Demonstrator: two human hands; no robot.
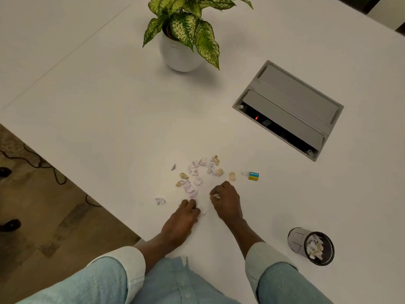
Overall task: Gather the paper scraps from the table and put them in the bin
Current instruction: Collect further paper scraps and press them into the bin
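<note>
white table (87, 102), brown patterned floor (32, 205) at left, potted plant (182, 34), grey cable box (289, 108) set in the top. small yellow-blue box (253, 176), print unreadable. paper scraps (197, 174) scattered just beyond both hands. left hand (183, 220) flat, fingers pressing scraps; right hand (225, 200) curled, pinching a scrap. bin (311, 245) near right, scraps inside.

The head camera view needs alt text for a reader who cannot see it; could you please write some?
A person's left hand and right hand gather torn white and tan paper scraps on a white table. A small black mesh bin holding scraps stands to the right; a potted variegated plant and grey cable box sit beyond.
</note>
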